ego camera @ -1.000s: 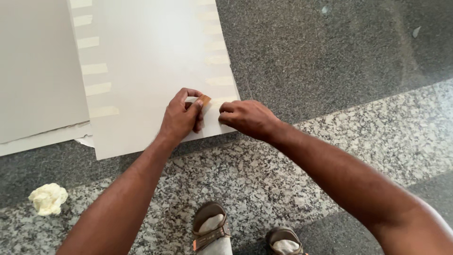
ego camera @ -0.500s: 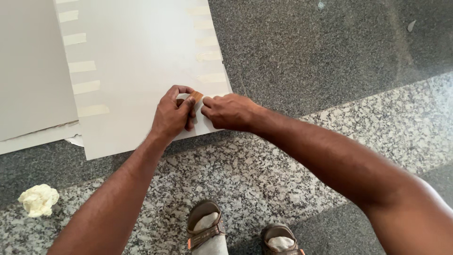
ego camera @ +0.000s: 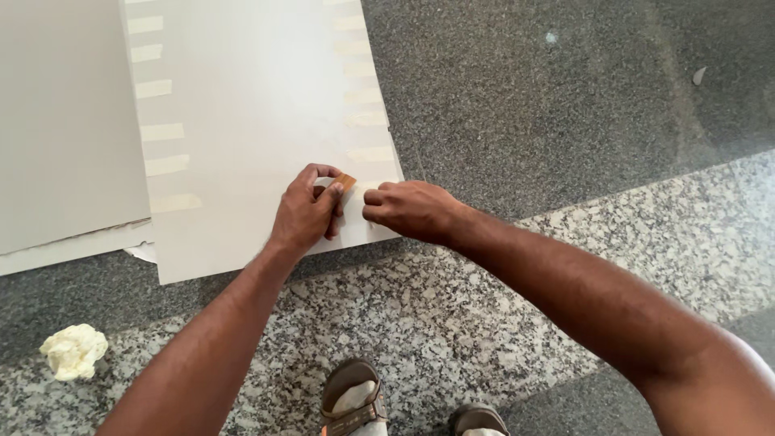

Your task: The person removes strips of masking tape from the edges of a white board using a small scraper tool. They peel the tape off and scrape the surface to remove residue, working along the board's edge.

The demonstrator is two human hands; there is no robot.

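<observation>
Left hand point(ego camera: 305, 216): closed around a roll of tan masking tape point(ego camera: 345, 181), thumb and fingers wrapped over it so that only its brown cardboard edge shows past the knuckles; the roll rests on the white sheet point(ego camera: 250, 129) close to that sheet's near right corner. Right hand point(ego camera: 408, 210): fingers drawn together at the tips, pinching or pressing at the sheet's right edge just beside the roll; whether a free tape end sits between those fingertips cannot be told. Tape strips point(ego camera: 165, 165): pale, short, laid in a column down the sheet's left edge, a second column down its right edge. To do this well, judged from the layout: keep the roll low and steady against the paper, pull the length taut and straight across the edge, match the spacing of the strips above, press flat from the middle outward. Grey board point(ego camera: 64, 121): left of the sheet, partly overlapped. Crumpled paper wad point(ego camera: 73, 350): on the granite floor point(ego camera: 565, 105), well apart. Sandalled feet point(ego camera: 353, 400): at lower frame.
</observation>
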